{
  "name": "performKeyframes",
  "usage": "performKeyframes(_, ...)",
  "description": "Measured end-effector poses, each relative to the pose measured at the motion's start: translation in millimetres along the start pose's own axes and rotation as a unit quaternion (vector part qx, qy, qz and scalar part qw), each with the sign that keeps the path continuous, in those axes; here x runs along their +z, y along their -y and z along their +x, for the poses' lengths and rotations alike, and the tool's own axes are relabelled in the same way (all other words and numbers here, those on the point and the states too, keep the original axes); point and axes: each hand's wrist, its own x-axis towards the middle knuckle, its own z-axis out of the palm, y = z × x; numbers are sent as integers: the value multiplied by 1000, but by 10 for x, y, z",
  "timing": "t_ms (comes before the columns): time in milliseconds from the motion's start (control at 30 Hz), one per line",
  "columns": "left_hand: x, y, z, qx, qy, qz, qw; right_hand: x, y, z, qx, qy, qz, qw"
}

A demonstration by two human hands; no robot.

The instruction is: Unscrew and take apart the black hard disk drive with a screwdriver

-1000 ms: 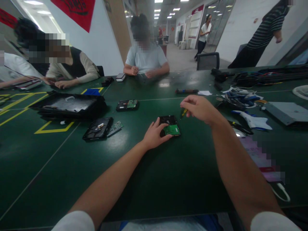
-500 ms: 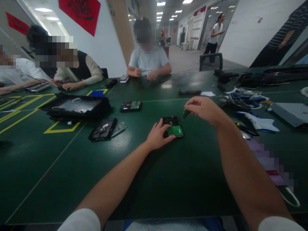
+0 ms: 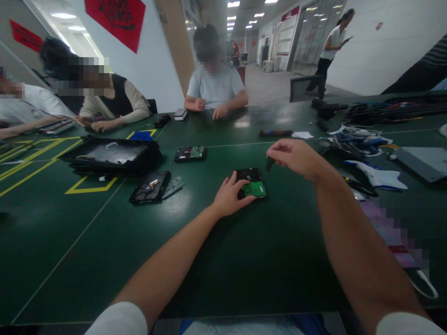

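A hard drive [image 3: 249, 175] lies on the green table with its green circuit board facing up. My left hand [image 3: 228, 197] is closed on it, thumb on the near edge and fingers along its left side and top. Just right of the drive and above it, my right hand [image 3: 288, 157] pinches a small screwdriver [image 3: 269, 164] by its dark handle. Its thin shaft points down, and the tip appears apart from the drive. To the left lie a second hard drive [image 3: 150, 188] and a loose circuit board [image 3: 173, 187]. Farther back is another hard drive [image 3: 189, 153].
Black trays [image 3: 111, 156] are stacked at the left. A dark cylindrical tool [image 3: 275, 133] lies beyond my right hand. Cables [image 3: 359, 142], gloves [image 3: 379, 177] and a grey metal case [image 3: 424, 163] crowd the right. A person [image 3: 216, 86] works across the table; others sit at the left.
My right hand and the screwdriver have barely shifted; my left hand stays on the hard drive. In the background a walking person has moved to the right.
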Motion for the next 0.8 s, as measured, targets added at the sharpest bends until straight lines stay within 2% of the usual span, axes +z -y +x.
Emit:
performKeyframes(133, 19, 11, 8, -3, -1, 1, 1000, 29, 1, 0, 26, 7, 22, 999)
performKeyframes(400, 2, -10, -1, 1, -1, 3, 1000, 14, 24, -32, 7, 62, 98, 993)
performKeyframes(667, -15, -29, -4, -3, 4, 1, 1000, 24, 9, -6, 12, -41, -28, 999)
performKeyframes(800, 8, -15, -3, 2, -5, 5, 1000, 39, 25, -11, -3, -19, 8, 1000)
